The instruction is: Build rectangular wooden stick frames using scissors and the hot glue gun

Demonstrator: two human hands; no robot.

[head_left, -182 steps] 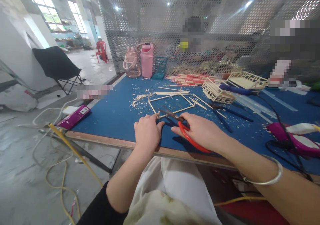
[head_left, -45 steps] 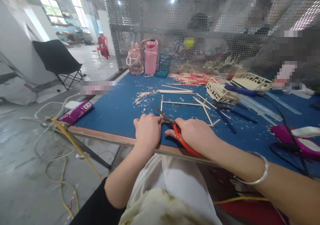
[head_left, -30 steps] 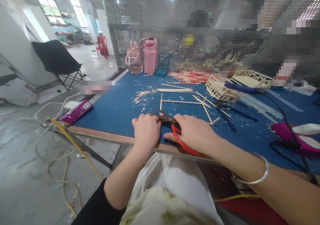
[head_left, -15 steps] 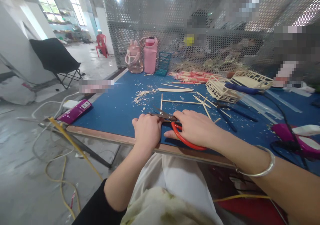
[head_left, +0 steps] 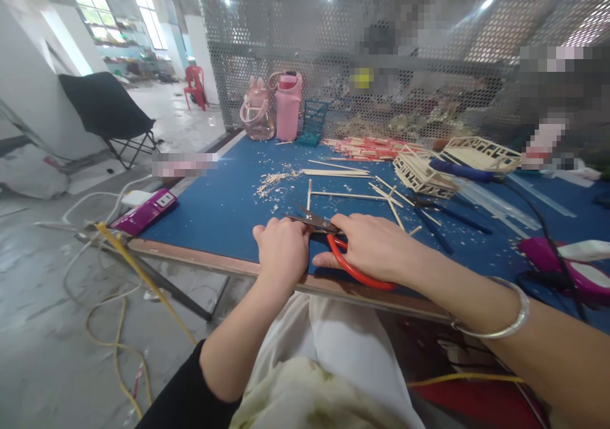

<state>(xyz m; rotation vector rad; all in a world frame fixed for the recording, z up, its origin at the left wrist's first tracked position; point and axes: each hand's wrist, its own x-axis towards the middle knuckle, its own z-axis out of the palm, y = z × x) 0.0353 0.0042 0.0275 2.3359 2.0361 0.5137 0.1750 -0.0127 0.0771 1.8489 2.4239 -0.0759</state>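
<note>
My right hand (head_left: 381, 245) is wrapped round the red handles of a pair of scissors (head_left: 352, 267). The scissors' dark blades (head_left: 312, 219) point left and lie slightly parted over my left hand's fingertips. My left hand (head_left: 282, 248) is closed at the table's front edge, on a thin wooden stick that shows beside its fingers; most of its grip is hidden. Just beyond the blades lies a frame of thin wooden sticks (head_left: 350, 195), its near side partly covered by my right hand.
Loose sticks (head_left: 336, 172) and wood chips (head_left: 276, 180) lie farther back. Blue-handled pliers (head_left: 433, 229), lattice wooden models (head_left: 424, 173) and red-tipped sticks (head_left: 372, 148) are to the right. Pink bottles (head_left: 288, 108) stand by the mesh screen (head_left: 295, 28). A purple power strip (head_left: 145, 213) sits at the left edge.
Both hands and the scissors keep almost the same pose. The whole view has shifted very slightly; nothing else has visibly moved.
</note>
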